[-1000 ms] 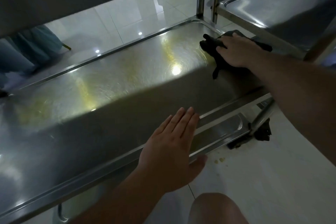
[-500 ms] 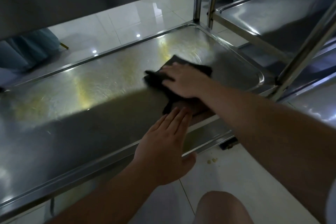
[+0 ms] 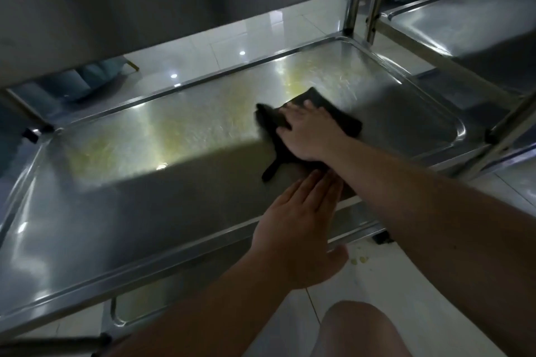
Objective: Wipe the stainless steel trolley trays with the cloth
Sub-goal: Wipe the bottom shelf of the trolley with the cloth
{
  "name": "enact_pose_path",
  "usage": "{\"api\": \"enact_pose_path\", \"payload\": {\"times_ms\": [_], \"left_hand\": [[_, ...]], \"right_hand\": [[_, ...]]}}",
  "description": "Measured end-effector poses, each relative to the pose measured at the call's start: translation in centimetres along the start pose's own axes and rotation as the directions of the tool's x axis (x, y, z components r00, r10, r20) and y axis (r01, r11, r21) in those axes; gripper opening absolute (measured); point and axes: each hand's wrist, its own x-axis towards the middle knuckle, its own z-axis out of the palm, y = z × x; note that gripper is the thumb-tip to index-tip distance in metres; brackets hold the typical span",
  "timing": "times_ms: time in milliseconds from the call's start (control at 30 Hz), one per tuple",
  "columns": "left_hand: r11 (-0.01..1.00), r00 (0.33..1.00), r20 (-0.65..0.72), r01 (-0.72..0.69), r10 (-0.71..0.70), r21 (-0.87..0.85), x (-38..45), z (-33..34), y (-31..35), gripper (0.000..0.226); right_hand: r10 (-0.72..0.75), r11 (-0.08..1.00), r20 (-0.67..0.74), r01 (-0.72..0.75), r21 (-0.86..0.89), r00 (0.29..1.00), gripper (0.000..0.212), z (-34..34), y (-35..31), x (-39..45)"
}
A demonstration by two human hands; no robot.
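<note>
Dim overall, cool grey cast. Tray (image 3: 179, 136) lit only in its far half: yellowish streaky glare bands and one small hot spot near the middle. Hard shadow edge runs across it; near half dark. Floor (image 3: 261, 38) behind is bright, with round specular dots mirrored in the tiles. Cloth (image 3: 345, 113) reads as a black blob, no texture; its left end is motion-smeared. Upper shelf (image 3: 145, 3) soft and out of focus. Wide-angle bending at the edges, posts lean. Mild compression softness throughout.
</note>
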Motion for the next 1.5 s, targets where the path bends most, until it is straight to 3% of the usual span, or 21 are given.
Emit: {"api": "enact_pose_path", "payload": {"times_ms": [67, 167, 267, 367, 433, 533, 633, 767, 833, 933, 1033, 1133, 1267, 1367, 1500], "left_hand": [[1.000, 1.000, 0.018, -0.005, 0.005, 0.000, 0.0, -0.2, 0.0, 0.098], [1.000, 0.999, 0.050, -0.005, 0.004, 0.011, 0.1, -0.6, -0.1, 0.100], [0.999, 0.997, 0.074, -0.019, 0.021, -0.034, 0.0, -1.3, -0.3, 0.100], [0.997, 1.000, 0.018, -0.008, 0.010, -0.082, -1.7, -1.7, -1.2, 0.088], [0.998, 0.999, 0.001, 0.037, -0.037, -0.041, -4.4, -1.7, -2.8, 0.082], [0.972, 0.972, -0.019, 0.235, -0.235, -0.015, -10.2, -2.0, -7.0, 0.077], [0.868, 0.868, -0.060, 0.487, -0.493, -0.094, -15.9, -3.4, -12.0, 0.074], [0.672, 0.670, -0.069, 0.727, -0.739, -0.141, -21.7, -5.1, -17.9, 0.077], [0.594, 0.593, -0.056, 0.792, -0.803, -0.138, -23.9, -5.4, -20.0, 0.074], [0.521, 0.523, -0.012, 0.846, -0.852, -0.116, -26.0, -5.3, -21.9, 0.070], [0.481, 0.489, 0.006, 0.860, -0.872, -0.172, -26.2, -4.9, -21.9, 0.059], [0.467, 0.471, -0.025, 0.864, -0.882, -0.185, -26.2, -4.6, -21.7, 0.059], [0.473, 0.468, -0.073, 0.862, -0.881, -0.184, -26.2, -4.4, -21.4, 0.063], [0.473, 0.465, -0.086, 0.858, -0.881, -0.203, -26.2, -4.3, -21.4, 0.067], [0.484, 0.476, -0.090, 0.851, -0.875, -0.203, -26.5, -4.0, -21.6, 0.067]], "right_hand": [[-0.093, 0.995, 0.085, 0.091, 0.030, 0.992, 0.065, 0.5, -1.8, -0.4], [-0.096, 0.995, 0.069, 0.094, 0.025, 0.993, 0.065, -0.5, -0.1, -1.0], [0.137, 0.990, -0.083, -0.135, 0.028, 0.987, 0.060, -2.3, 5.0, -2.3], [0.338, 0.941, -0.099, -0.335, 0.042, 0.936, 0.061, -3.6, 9.1, -3.2], [0.425, 0.905, -0.097, -0.421, 0.053, 0.900, 0.064, -3.0, 8.7, -3.2], [0.497, 0.868, -0.113, -0.491, 0.078, 0.861, 0.067, -1.2, 3.4, -2.4], [0.440, 0.898, -0.113, -0.435, 0.067, 0.891, 0.066, 1.2, -5.6, -1.7], [0.144, 0.988, -0.045, -0.141, 0.062, 0.989, 0.064, 5.5, -17.6, -1.9], [0.029, 0.997, -0.011, -0.028, 0.067, 1.000, 0.064, 6.4, -19.3, -2.0], [-0.020, 0.999, -0.031, 0.021, 0.031, 0.999, 0.065, 5.4, -16.1, -1.9], [0.180, 0.984, -0.147, -0.180, 0.019, 0.973, 0.063, 3.3, -8.9, -2.4], [0.433, 0.901, -0.197, -0.432, 0.052, 0.880, 0.065, 1.5, -2.7, -3.6], [0.608, 0.792, -0.182, -0.606, 0.073, 0.773, 0.066, 2.8, -6.3, -3.4], [0.505, 0.863, -0.181, -0.502, 0.065, 0.844, 0.065, 5.7, -15.5, -3.0], [0.164, 0.986, -0.098, -0.161, 0.034, 0.982, 0.066, 10.3, -29.5, -4.1]]}}
